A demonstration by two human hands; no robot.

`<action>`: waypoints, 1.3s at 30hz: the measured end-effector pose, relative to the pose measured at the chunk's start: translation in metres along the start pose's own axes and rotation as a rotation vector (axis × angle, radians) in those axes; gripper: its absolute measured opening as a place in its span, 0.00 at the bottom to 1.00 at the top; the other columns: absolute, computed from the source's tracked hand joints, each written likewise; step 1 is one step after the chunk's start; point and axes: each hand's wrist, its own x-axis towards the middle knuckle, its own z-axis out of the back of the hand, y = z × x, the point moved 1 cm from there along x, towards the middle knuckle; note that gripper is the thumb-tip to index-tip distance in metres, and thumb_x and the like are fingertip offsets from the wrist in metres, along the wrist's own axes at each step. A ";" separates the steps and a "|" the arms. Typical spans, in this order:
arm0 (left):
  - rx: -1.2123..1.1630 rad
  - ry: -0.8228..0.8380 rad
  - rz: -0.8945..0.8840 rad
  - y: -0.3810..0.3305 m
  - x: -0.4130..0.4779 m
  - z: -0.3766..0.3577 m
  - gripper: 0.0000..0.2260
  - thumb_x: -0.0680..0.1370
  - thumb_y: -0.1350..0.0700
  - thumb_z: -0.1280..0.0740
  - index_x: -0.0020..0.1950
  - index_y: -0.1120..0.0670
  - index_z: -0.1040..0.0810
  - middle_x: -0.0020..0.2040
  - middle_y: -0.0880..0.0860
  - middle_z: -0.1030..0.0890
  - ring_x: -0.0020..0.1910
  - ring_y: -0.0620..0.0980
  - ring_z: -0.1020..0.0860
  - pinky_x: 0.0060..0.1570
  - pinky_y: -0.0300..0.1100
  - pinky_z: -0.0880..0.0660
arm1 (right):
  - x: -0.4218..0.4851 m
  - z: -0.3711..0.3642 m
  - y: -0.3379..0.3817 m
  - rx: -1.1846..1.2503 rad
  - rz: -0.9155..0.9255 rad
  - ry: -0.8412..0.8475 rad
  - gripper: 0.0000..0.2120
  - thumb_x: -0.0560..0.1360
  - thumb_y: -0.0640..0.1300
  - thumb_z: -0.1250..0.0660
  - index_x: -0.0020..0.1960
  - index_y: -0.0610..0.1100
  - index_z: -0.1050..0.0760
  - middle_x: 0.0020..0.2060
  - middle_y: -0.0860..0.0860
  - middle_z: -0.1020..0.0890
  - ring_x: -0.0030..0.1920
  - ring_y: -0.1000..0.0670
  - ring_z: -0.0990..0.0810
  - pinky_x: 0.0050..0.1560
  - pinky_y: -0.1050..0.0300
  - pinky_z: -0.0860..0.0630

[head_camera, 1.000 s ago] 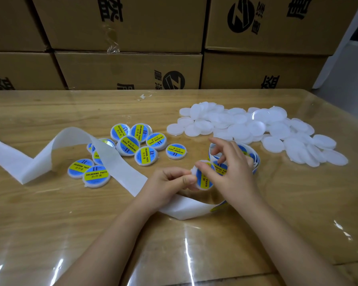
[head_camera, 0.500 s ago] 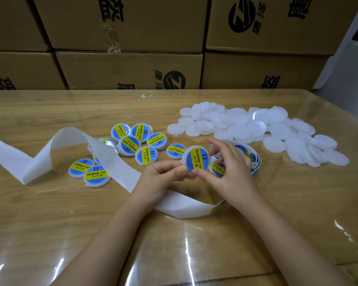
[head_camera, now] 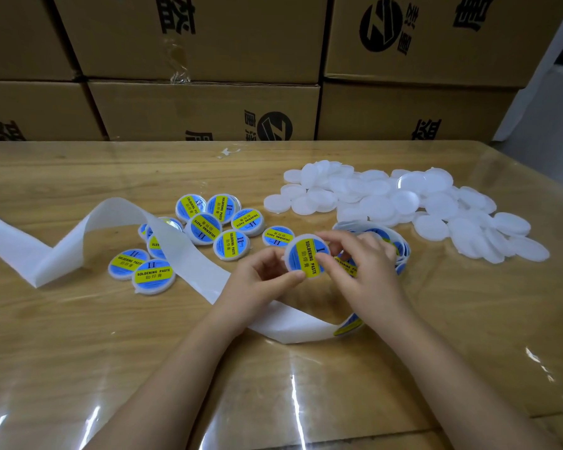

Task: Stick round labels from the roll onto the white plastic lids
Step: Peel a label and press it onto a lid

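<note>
A white lid with a blue and yellow round label (head_camera: 306,254) is held upright between both hands above the table. My left hand (head_camera: 260,277) pinches its lower left edge with thumb and fingers. My right hand (head_camera: 361,267) holds its right side, thumb pressed on the label face. The label roll (head_camera: 400,248) lies just behind my right hand, partly hidden. Bare white lids (head_camera: 403,203) lie heaped at the back right. Several labelled lids (head_camera: 215,225) lie left of centre.
An empty white backing strip (head_camera: 78,241) runs from the roll leftward across the glossy wooden table (head_camera: 78,352), looping over some labelled lids. Stacked cardboard boxes (head_camera: 202,108) wall off the far edge. A white scrap (head_camera: 228,152) lies near the boxes.
The lid, low and tilted between the hands a second ago, has been raised and turned so its label faces me. Both hands moved slightly up with it.
</note>
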 end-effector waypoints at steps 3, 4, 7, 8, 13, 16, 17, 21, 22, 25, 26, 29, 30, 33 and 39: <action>-0.013 0.011 -0.020 -0.001 0.000 0.000 0.03 0.73 0.64 0.31 0.44 0.57 0.21 0.35 0.48 0.17 0.38 0.44 0.19 0.42 0.34 0.24 | 0.000 0.000 0.001 -0.012 -0.003 0.016 0.14 0.72 0.56 0.36 0.57 0.57 0.23 0.35 0.62 0.26 0.45 0.63 0.30 0.57 0.58 0.44; -0.031 0.008 -0.025 -0.001 0.000 0.000 0.02 0.72 0.63 0.31 0.45 0.58 0.21 0.35 0.49 0.17 0.37 0.44 0.19 0.42 0.34 0.23 | 0.000 0.000 0.002 -0.014 0.001 0.031 0.15 0.72 0.56 0.33 0.57 0.56 0.23 0.35 0.63 0.27 0.45 0.63 0.31 0.57 0.58 0.45; -0.051 0.009 -0.038 -0.001 0.000 0.001 0.08 0.70 0.57 0.31 0.45 0.60 0.21 0.36 0.51 0.16 0.38 0.46 0.18 0.43 0.35 0.22 | -0.001 0.000 0.004 -0.043 0.011 0.072 0.21 0.69 0.55 0.27 0.61 0.55 0.25 0.38 0.66 0.27 0.45 0.61 0.32 0.56 0.65 0.48; -0.046 0.014 -0.038 -0.001 0.000 0.001 0.08 0.70 0.56 0.31 0.44 0.60 0.21 0.36 0.51 0.16 0.39 0.46 0.18 0.44 0.36 0.22 | -0.001 0.000 0.005 -0.044 0.009 0.081 0.22 0.69 0.55 0.27 0.61 0.55 0.26 0.38 0.66 0.27 0.46 0.61 0.32 0.57 0.69 0.49; -0.032 0.028 -0.043 0.000 0.001 0.004 0.09 0.71 0.55 0.32 0.46 0.59 0.20 0.39 0.51 0.16 0.41 0.47 0.17 0.46 0.37 0.22 | 0.000 0.002 0.002 0.037 0.009 0.124 0.18 0.73 0.48 0.30 0.63 0.55 0.26 0.38 0.66 0.29 0.49 0.70 0.35 0.57 0.62 0.45; -0.030 0.032 -0.044 -0.002 0.001 0.004 0.11 0.73 0.57 0.33 0.50 0.63 0.20 0.41 0.51 0.16 0.41 0.47 0.18 0.47 0.38 0.22 | 0.001 0.002 0.000 0.091 -0.003 0.115 0.14 0.76 0.45 0.33 0.61 0.54 0.24 0.36 0.65 0.29 0.48 0.72 0.36 0.57 0.57 0.42; -0.025 0.033 -0.048 -0.003 0.001 0.003 0.10 0.73 0.58 0.33 0.50 0.63 0.21 0.41 0.52 0.16 0.40 0.47 0.18 0.46 0.37 0.22 | 0.001 0.003 -0.001 0.113 -0.008 0.100 0.12 0.77 0.47 0.35 0.60 0.55 0.23 0.35 0.65 0.28 0.48 0.70 0.34 0.57 0.57 0.42; 0.027 0.046 -0.061 -0.006 0.000 0.002 0.04 0.75 0.62 0.33 0.48 0.57 0.20 0.35 0.48 0.19 0.36 0.44 0.21 0.42 0.35 0.24 | 0.000 0.003 -0.001 0.117 -0.026 0.064 0.12 0.75 0.52 0.42 0.53 0.57 0.22 0.34 0.60 0.27 0.48 0.65 0.32 0.55 0.61 0.42; 0.049 0.052 -0.065 -0.006 -0.001 0.001 0.04 0.75 0.62 0.33 0.47 0.55 0.20 0.35 0.48 0.20 0.36 0.44 0.22 0.41 0.36 0.25 | 0.000 0.002 -0.001 0.116 -0.035 0.057 0.10 0.74 0.53 0.42 0.50 0.58 0.22 0.34 0.58 0.26 0.49 0.64 0.32 0.55 0.61 0.43; 0.090 0.065 -0.080 -0.005 -0.002 -0.003 0.04 0.74 0.59 0.31 0.46 0.58 0.20 0.36 0.53 0.25 0.38 0.49 0.27 0.40 0.41 0.29 | 0.001 0.002 -0.004 0.111 -0.083 0.040 0.06 0.73 0.57 0.41 0.39 0.60 0.28 0.34 0.56 0.24 0.47 0.59 0.29 0.54 0.62 0.44; 0.107 0.067 -0.085 -0.005 -0.002 -0.004 0.07 0.73 0.57 0.31 0.46 0.60 0.21 0.36 0.55 0.26 0.38 0.50 0.28 0.40 0.43 0.31 | 0.001 0.001 -0.005 0.106 -0.097 0.039 0.08 0.72 0.60 0.41 0.37 0.60 0.30 0.33 0.56 0.23 0.46 0.57 0.28 0.54 0.64 0.44; 0.166 0.069 -0.078 -0.003 -0.001 -0.006 0.08 0.71 0.54 0.31 0.45 0.58 0.22 0.35 0.53 0.26 0.36 0.48 0.29 0.38 0.42 0.31 | -0.002 -0.002 -0.008 0.085 -0.145 0.037 0.14 0.70 0.64 0.38 0.33 0.58 0.33 0.32 0.56 0.26 0.49 0.47 0.28 0.52 0.75 0.46; 0.182 0.072 -0.068 -0.001 -0.001 -0.007 0.08 0.71 0.53 0.31 0.45 0.56 0.22 0.35 0.52 0.26 0.36 0.47 0.29 0.38 0.41 0.31 | -0.003 -0.004 -0.009 0.078 -0.157 0.034 0.14 0.69 0.64 0.37 0.32 0.57 0.34 0.32 0.56 0.27 0.50 0.45 0.29 0.52 0.75 0.45; 0.232 0.057 -0.047 0.003 -0.001 -0.007 0.08 0.70 0.53 0.27 0.44 0.55 0.23 0.34 0.49 0.26 0.34 0.43 0.30 0.36 0.37 0.31 | -0.004 -0.005 -0.010 0.069 -0.155 0.043 0.15 0.67 0.63 0.36 0.31 0.56 0.35 0.31 0.56 0.28 0.49 0.46 0.30 0.51 0.74 0.45; 0.185 -0.009 -0.038 0.002 0.000 -0.005 0.11 0.67 0.50 0.28 0.42 0.55 0.22 0.30 0.45 0.23 0.31 0.42 0.24 0.35 0.35 0.27 | -0.001 -0.006 -0.007 0.044 -0.084 0.032 0.11 0.73 0.60 0.40 0.34 0.58 0.32 0.31 0.56 0.28 0.47 0.56 0.31 0.51 0.61 0.44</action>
